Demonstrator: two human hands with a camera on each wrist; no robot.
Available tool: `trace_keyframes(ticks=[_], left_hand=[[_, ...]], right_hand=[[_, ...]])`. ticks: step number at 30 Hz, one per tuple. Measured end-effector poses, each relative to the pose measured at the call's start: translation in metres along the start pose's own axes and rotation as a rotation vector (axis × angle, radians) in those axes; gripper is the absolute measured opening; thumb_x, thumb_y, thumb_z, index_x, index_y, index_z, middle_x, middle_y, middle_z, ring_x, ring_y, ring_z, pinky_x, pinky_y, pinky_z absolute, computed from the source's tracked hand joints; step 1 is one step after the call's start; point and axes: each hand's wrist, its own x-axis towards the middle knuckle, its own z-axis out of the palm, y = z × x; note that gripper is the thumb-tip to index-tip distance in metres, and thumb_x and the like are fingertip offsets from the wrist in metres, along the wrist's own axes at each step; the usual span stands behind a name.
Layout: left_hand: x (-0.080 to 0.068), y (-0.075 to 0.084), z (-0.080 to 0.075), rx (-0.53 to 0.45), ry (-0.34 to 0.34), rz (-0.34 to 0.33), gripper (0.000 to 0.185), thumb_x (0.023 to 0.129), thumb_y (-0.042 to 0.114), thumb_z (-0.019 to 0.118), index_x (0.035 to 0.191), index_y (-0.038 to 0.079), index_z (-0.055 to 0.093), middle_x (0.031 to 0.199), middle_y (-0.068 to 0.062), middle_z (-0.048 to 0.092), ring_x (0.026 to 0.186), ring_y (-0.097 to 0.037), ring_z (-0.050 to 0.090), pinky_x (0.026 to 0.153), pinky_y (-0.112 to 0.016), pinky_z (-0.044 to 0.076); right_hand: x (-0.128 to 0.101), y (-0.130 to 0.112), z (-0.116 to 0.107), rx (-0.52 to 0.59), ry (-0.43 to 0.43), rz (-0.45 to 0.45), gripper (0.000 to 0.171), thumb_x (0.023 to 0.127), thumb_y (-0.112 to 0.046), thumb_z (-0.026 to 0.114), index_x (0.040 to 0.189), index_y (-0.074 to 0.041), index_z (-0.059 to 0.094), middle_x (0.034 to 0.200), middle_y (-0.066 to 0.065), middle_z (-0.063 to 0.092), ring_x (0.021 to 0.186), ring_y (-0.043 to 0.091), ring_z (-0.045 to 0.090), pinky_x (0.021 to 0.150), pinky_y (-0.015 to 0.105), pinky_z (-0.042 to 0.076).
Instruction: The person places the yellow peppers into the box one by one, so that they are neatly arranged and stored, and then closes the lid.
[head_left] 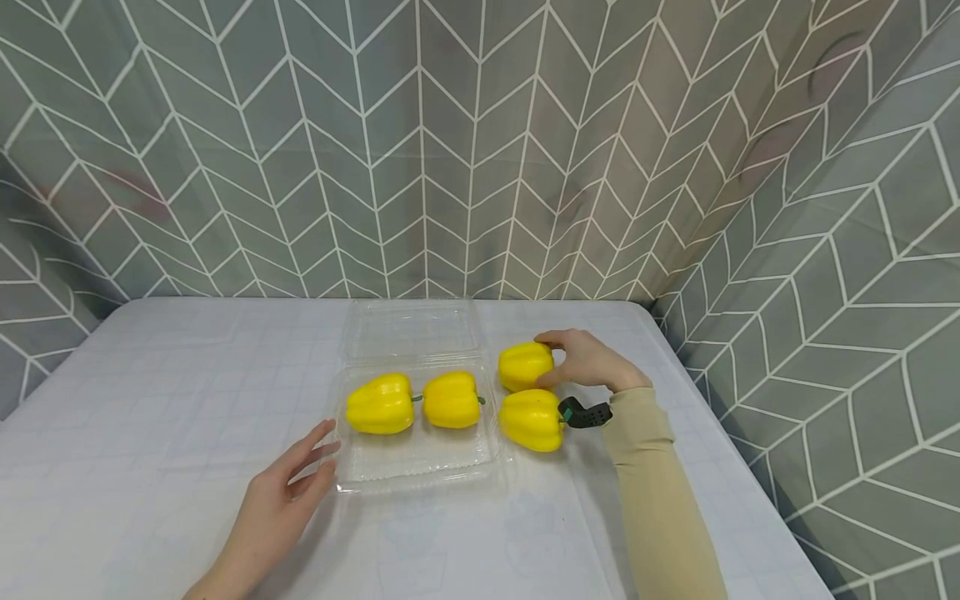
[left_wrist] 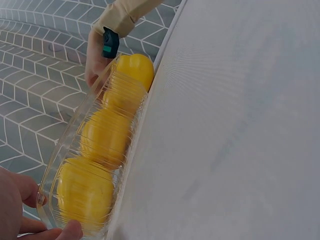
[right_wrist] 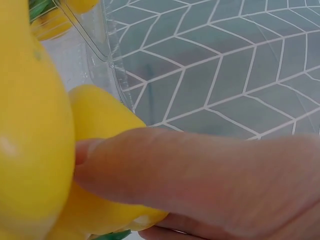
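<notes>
Peppers, halfway: two already lie in the clear tray (head_left: 420,467), two wait on the table (head_left: 150,383) to its right. Right hand (head_left: 588,362) grasps the far pepper (head_left: 525,365); left hand (head_left: 288,487), fingers relaxed, steadies the tray's near-left edge.

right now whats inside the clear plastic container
Two yellow bell peppers lie side by side in the clear container's tray: the left pepper and the right pepper. The tray floor directly under them is covered. The open lid behind holds nothing.
</notes>
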Motion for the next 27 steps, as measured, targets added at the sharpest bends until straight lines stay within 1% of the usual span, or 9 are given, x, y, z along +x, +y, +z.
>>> trace_keyframes(ticks=[8, 11, 18, 27], left_hand=[[0.0001, 0.0013, 0.0003, -0.009, 0.000, 0.012, 0.051, 0.100, 0.011, 0.062, 0.149, 0.012, 0.048, 0.147, -0.006, 0.054, 0.113, 0.014, 0.055, 0.085, -0.003, 0.050], [0.0006, 0.0015, 0.0003, -0.005, -0.001, 0.005, 0.051, 0.100, 0.012, 0.062, 0.149, 0.012, 0.047, 0.147, -0.006, 0.054, 0.113, 0.015, 0.054, 0.085, -0.003, 0.050], [-0.0001, 0.0008, 0.0006, -0.014, 0.012, 0.027, 0.051, 0.099, 0.010, 0.062, 0.148, 0.011, 0.048, 0.146, -0.007, 0.055, 0.113, 0.014, 0.055, 0.085, -0.003, 0.050], [0.0001, 0.0001, 0.0006, -0.020, 0.007, 0.018, 0.051, 0.099, 0.010, 0.062, 0.148, 0.012, 0.048, 0.147, -0.006, 0.054, 0.113, 0.014, 0.055, 0.085, -0.004, 0.050]], right_hand=[[-0.0017, 0.0000, -0.0016, 0.008, 0.015, -0.005, 0.079, 0.080, -0.031, 0.083, 0.146, -0.004, 0.049, 0.144, 0.018, 0.053, 0.135, 0.038, 0.045, 0.113, 0.060, 0.038], [-0.0025, -0.0013, -0.0020, 0.028, 0.021, -0.001, 0.079, 0.079, -0.031, 0.083, 0.146, -0.006, 0.049, 0.145, 0.016, 0.053, 0.137, 0.037, 0.044, 0.114, 0.059, 0.038], [-0.0033, -0.0023, -0.0021, 0.064, 0.050, 0.007, 0.077, 0.078, -0.033, 0.084, 0.144, -0.010, 0.052, 0.143, 0.013, 0.054, 0.135, 0.037, 0.045, 0.112, 0.059, 0.040], [-0.0049, -0.0029, -0.0048, 0.068, 0.072, -0.004, 0.074, 0.079, -0.031, 0.082, 0.144, -0.011, 0.052, 0.143, 0.012, 0.055, 0.135, 0.035, 0.046, 0.111, 0.058, 0.041]])
